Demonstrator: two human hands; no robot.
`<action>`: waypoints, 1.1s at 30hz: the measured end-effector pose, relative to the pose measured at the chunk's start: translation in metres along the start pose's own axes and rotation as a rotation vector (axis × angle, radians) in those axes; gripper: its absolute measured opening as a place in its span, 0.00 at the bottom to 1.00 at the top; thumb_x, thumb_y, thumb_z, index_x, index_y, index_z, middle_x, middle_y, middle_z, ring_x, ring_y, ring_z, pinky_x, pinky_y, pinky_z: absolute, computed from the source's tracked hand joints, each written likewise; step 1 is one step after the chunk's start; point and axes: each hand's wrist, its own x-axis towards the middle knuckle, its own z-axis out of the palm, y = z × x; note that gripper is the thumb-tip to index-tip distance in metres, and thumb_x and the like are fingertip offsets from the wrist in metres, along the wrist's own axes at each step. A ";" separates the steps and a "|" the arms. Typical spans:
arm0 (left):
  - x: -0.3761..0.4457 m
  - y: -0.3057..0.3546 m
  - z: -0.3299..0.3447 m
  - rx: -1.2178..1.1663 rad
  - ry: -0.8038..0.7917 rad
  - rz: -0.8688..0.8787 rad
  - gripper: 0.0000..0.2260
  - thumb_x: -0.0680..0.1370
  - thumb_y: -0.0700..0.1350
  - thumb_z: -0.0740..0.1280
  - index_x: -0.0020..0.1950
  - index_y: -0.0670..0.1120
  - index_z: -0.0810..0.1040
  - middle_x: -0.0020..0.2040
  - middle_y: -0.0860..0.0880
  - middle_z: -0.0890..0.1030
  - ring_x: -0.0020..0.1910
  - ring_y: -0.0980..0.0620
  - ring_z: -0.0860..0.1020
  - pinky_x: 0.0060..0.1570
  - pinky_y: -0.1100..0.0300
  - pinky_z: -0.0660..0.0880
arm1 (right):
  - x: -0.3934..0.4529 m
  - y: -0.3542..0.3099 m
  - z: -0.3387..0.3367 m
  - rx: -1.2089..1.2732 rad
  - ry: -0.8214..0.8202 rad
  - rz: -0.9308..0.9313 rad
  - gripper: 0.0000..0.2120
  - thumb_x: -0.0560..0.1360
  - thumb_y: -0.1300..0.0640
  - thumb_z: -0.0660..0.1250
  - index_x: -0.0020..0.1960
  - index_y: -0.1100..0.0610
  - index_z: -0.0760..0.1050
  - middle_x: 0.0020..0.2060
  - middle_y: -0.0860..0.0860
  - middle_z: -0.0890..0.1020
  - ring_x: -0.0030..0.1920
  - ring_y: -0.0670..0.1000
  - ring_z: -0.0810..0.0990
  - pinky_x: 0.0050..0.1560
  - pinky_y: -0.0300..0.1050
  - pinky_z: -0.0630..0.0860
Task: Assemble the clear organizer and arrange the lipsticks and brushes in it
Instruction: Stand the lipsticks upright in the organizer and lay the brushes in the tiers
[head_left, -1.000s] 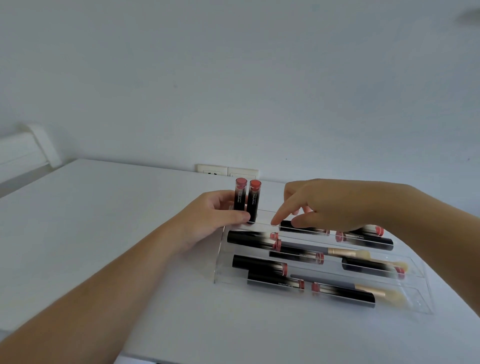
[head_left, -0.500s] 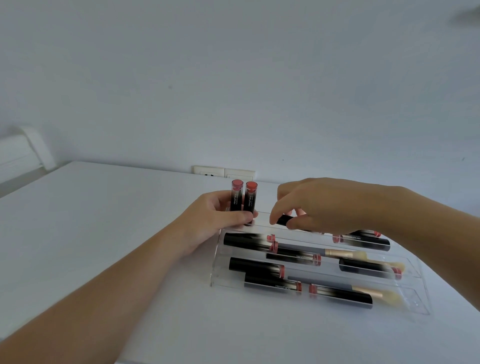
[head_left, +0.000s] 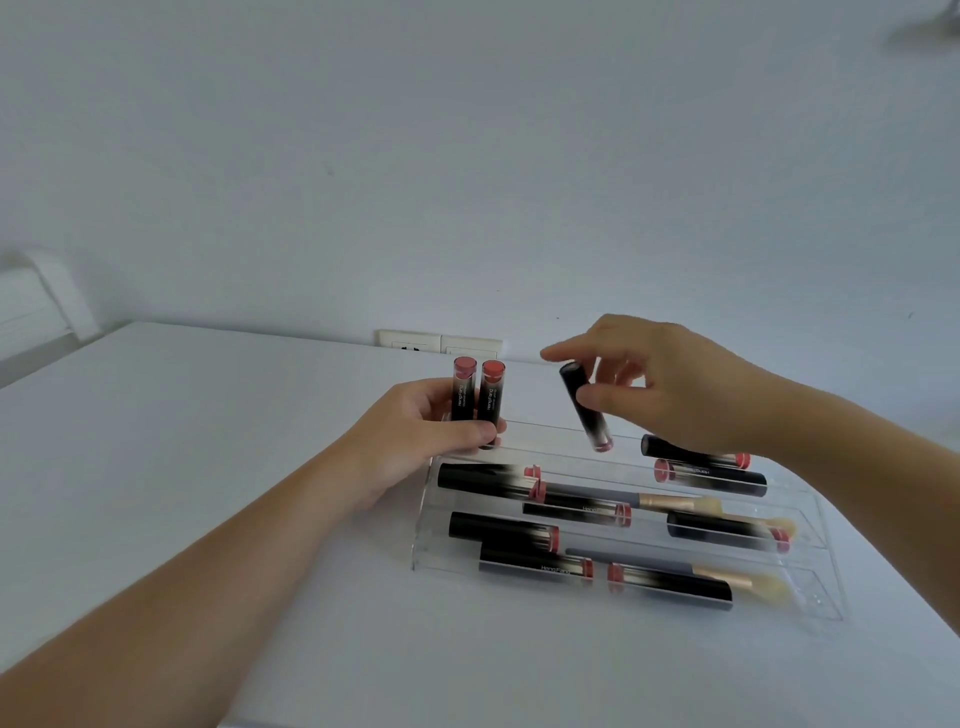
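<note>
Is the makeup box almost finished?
Nearly. The organizer is built, and its lower rows hold lying lipsticks and brushes. The left hand holds two upright lipsticks at the back row; the right hand holds another lipstick, tilted. Those three still need placing.

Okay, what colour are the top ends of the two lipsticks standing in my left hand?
Pinkish red, over black bodies: two lipsticks, best seen in the head view.

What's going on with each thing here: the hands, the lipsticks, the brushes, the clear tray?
Left hand: grips two upright lipsticks.
Right hand: pinches one lipstick, tilted, above the back row.
Clear organizer: flat on the table.
Other lipsticks: lying in rows.
Brushes: lying among them.
</note>
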 end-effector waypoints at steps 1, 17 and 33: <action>0.000 0.000 0.000 0.003 -0.001 -0.002 0.08 0.72 0.45 0.74 0.50 0.51 0.87 0.53 0.47 0.87 0.54 0.49 0.85 0.54 0.62 0.80 | -0.002 0.003 0.001 0.034 0.023 0.013 0.17 0.79 0.55 0.68 0.61 0.35 0.76 0.50 0.37 0.78 0.49 0.40 0.80 0.53 0.35 0.76; -0.001 -0.001 -0.002 0.021 -0.057 -0.023 0.13 0.68 0.52 0.77 0.52 0.55 0.86 0.54 0.47 0.87 0.56 0.48 0.85 0.58 0.60 0.79 | -0.015 0.007 -0.014 -0.012 -0.059 0.117 0.09 0.72 0.53 0.72 0.46 0.40 0.76 0.42 0.36 0.83 0.42 0.42 0.84 0.50 0.50 0.82; 0.000 -0.004 -0.005 0.115 -0.043 -0.044 0.16 0.67 0.56 0.77 0.53 0.55 0.87 0.53 0.49 0.87 0.56 0.51 0.85 0.64 0.53 0.75 | -0.010 0.008 -0.006 -0.109 -0.165 0.221 0.08 0.74 0.55 0.70 0.49 0.42 0.79 0.42 0.36 0.85 0.45 0.44 0.84 0.52 0.51 0.81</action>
